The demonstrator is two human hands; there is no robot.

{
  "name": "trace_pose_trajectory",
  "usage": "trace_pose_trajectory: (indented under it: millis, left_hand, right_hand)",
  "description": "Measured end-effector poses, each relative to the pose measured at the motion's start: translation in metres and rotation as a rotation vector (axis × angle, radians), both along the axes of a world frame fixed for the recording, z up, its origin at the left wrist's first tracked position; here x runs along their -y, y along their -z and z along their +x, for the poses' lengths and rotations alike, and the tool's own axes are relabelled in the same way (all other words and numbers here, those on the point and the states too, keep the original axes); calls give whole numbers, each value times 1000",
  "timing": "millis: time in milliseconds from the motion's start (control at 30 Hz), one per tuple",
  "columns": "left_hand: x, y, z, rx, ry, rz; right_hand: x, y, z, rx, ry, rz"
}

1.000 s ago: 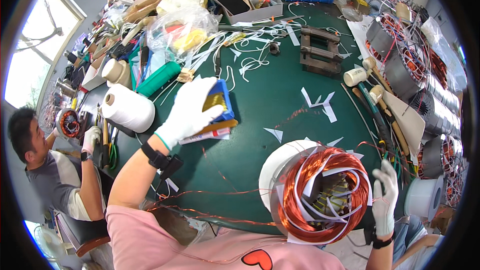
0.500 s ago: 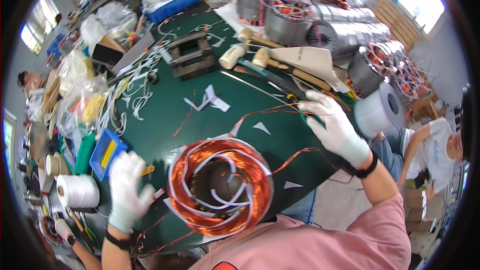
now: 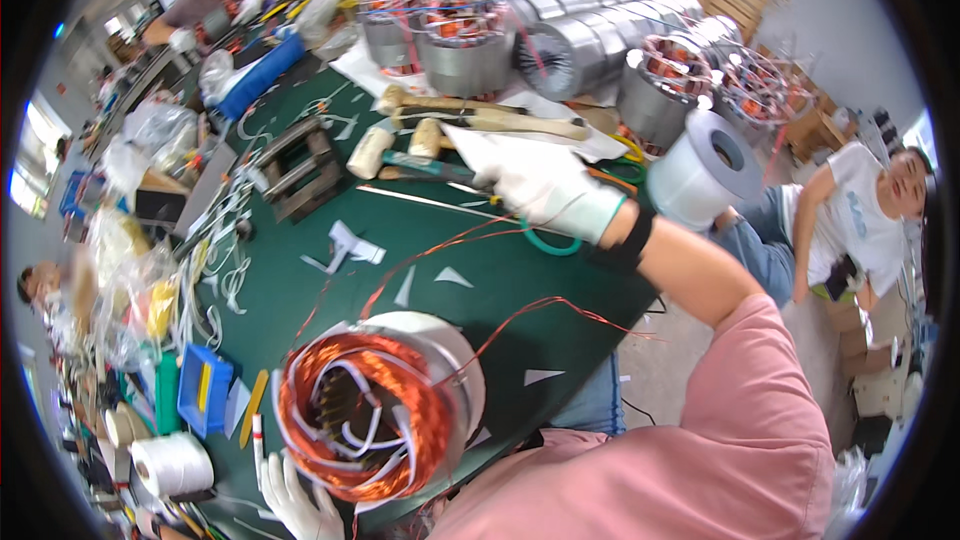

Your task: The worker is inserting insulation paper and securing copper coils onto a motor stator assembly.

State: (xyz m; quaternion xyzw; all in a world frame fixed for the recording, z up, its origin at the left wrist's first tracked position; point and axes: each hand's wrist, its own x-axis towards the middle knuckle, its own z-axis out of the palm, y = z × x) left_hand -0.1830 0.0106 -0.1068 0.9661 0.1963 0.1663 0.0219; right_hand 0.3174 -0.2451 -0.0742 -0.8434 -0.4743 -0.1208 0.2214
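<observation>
A stator [image 3: 462,365] with orange copper windings and white sleeving stands tilted on the green tabletop [image 3: 420,265]. Copper lead wires trail from it across the table. My left hand [image 3: 300,502], in a white glove, is beside the stator's lower left side with fingers stretched out. It lies close to a white stick with a red band [image 3: 257,432]. My right hand [image 3: 555,190], also gloved, reaches over the tools. Its fingertips are at the green handle [image 3: 430,164] of a tool, beside white-headed mallets [image 3: 371,153]. Blur hides whether they grip it.
Several finished stators [image 3: 465,50] stand at the back. A white spool [image 3: 690,175] is at the right edge, near a seated person [image 3: 850,210]. A metal frame [image 3: 300,170], a blue bin [image 3: 204,390] and a thread spool [image 3: 172,464] are on the left.
My right hand has moved forward and left across the tools. My left hand has come down beside the stator, which now leans more, showing its side. The whole view has shifted.
</observation>
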Motion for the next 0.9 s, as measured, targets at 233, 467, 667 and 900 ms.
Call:
trace_pose_trajectory:
  millis: [233,467,667,900]
  left_hand:
    - [35,-1,17,46,-138,-202]
    - [28,20,0,147,-65,-120]
    - [15,37,-3,371,-218,-789]
    - [14,56,-6,769,-349,-1250]
  right_hand:
    - [10,34,-37,169,23,-2]
    - [14,25,-88,-195,-266,-54]
    - [-21,10,16,-216,-153,-103]
    - [-53,41,97,-189,-27,-225]
